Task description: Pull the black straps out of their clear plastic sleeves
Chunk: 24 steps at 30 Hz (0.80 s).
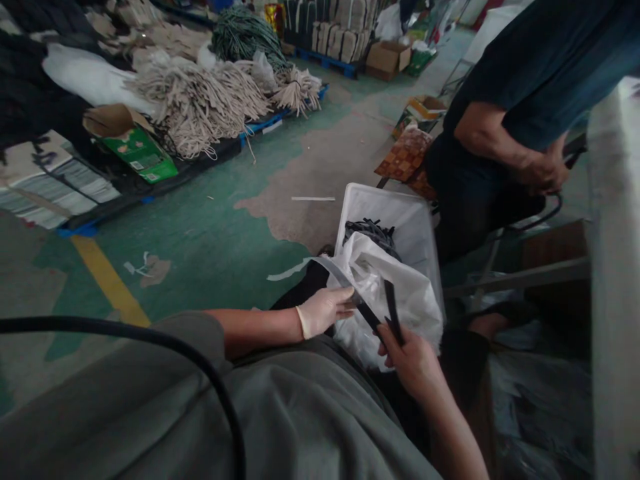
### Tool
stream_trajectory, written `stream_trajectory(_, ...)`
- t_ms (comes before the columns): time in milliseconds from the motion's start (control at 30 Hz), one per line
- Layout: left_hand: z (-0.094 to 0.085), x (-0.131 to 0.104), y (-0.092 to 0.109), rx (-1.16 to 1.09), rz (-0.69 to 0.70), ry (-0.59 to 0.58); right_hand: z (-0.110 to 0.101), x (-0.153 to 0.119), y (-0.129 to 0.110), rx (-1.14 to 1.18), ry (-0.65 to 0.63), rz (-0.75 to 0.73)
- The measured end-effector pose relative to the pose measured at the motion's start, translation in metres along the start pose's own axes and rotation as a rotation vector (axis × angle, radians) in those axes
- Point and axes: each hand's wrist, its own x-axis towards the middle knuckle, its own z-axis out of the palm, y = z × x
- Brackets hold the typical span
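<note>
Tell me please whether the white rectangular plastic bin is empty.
Not empty: a pile of thin dark strips shows inside the bin.

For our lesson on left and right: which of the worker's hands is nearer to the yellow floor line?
Left. The gloved left hand, holding the dark strip, is right of the yellow floor line; the right hand, also holding the strip, is farther right.

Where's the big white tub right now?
In the head view, the white tub is right of centre, beyond the left hand and right hand, with dark strips in it and a white bag over its near part.
</note>
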Motion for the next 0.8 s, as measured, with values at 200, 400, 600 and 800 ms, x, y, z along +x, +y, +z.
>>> stream_trajectory(200, 0.004, 0.002, -0.001, 0.008, 0.04, -0.006, -0.002, -0.004, 0.002, 0.047, -0.048, 0.0)
stream_trajectory(400, 0.011, 0.0, -0.014, 0.094, -0.035, -0.124, -0.003, -0.008, 0.003, 0.023, 0.018, 0.025)
stream_trajectory(600, 0.011, 0.009, 0.0, 0.032, 0.031, -0.026, -0.01, -0.022, 0.016, 0.133, -0.045, 0.019)
stream_trajectory(800, 0.004, 0.011, -0.004, 0.04, -0.022, -0.006, -0.004, -0.034, 0.03, 0.076, 0.027, 0.132)
